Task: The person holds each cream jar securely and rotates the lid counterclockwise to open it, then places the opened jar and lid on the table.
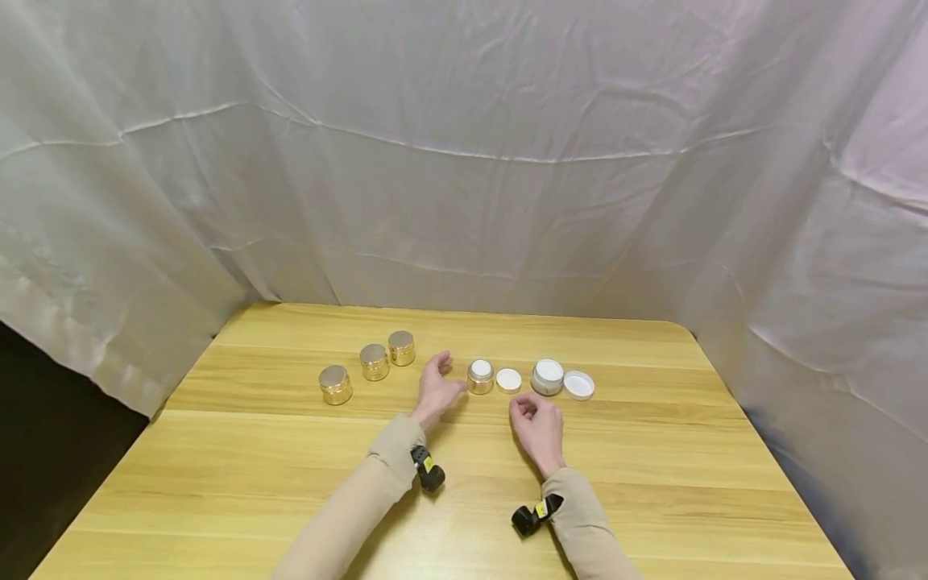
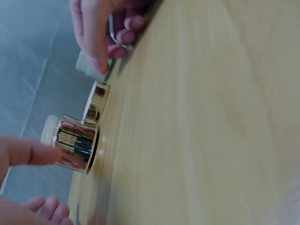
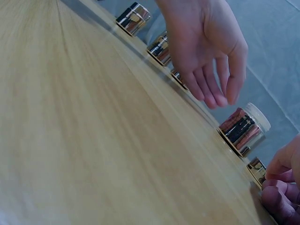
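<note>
My left hand (image 1: pixel 439 395) is just left of a small gold jar (image 1: pixel 480 385) without its lid, fingers spread around nothing. White shows at the jar's top. In the left wrist view a finger overlaps the gold jar (image 2: pixel 77 143); contact cannot be told. Beside the jar lies its gold-sided lid (image 1: pixel 509 381), white inside facing up. My right hand (image 1: pixel 540 427) is curled in front of a larger open jar (image 1: pixel 547 377) with a white top. Between its fingers, the left wrist view shows a thin, shiny stick-like piece (image 2: pixel 112 29), mostly hidden by the fingers.
Right of the larger jar lies a white lid (image 1: pixel 579 386), inner side up. Three closed gold jars (image 1: pixel 336 385) stand at the left of the wooden table (image 1: pixel 464 515). Grey curtains (image 1: pixel 464 201) hang behind and along both sides.
</note>
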`<state>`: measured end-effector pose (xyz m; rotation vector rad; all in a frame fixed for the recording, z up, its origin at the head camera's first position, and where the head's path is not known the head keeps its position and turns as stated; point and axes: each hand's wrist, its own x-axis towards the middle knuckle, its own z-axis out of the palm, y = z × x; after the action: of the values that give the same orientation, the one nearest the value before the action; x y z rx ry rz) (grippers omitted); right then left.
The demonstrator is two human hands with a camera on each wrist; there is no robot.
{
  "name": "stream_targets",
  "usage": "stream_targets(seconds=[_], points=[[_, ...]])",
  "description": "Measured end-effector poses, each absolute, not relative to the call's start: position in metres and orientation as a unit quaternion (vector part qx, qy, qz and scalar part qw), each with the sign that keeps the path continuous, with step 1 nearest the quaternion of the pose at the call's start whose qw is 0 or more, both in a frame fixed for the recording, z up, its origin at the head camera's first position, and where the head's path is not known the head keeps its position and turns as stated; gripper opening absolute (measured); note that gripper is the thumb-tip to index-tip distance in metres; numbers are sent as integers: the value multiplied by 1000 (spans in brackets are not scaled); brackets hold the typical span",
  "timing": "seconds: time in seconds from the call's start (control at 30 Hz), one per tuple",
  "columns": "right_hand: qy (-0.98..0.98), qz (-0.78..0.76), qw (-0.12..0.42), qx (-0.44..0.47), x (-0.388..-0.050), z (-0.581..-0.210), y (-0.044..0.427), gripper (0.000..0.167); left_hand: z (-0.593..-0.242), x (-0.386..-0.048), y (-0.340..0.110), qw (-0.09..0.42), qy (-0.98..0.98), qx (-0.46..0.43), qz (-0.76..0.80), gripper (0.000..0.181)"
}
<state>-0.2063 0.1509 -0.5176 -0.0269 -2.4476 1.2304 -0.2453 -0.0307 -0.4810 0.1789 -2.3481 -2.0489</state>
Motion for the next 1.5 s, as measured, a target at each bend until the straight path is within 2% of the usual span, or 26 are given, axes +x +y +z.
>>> stream_targets(seconds=[0.2,0.5,0.93,1.5], points=[[-875,440,200,-9,-206,-518,151,8,-480,-237,-36,50,-705,135,-694,81],[-876,437,206,-7,-207,-520,151,9,-477,-228,-44,102,-691,199,-688,92],[-874,440,205,-7,-207,-519,151,9,-483,-237,-58,97,-685,209,-691,101],[-875,441,202,-11,-206,-517,150,9,-486,-260,-73,99,-710,194,-669,96]])
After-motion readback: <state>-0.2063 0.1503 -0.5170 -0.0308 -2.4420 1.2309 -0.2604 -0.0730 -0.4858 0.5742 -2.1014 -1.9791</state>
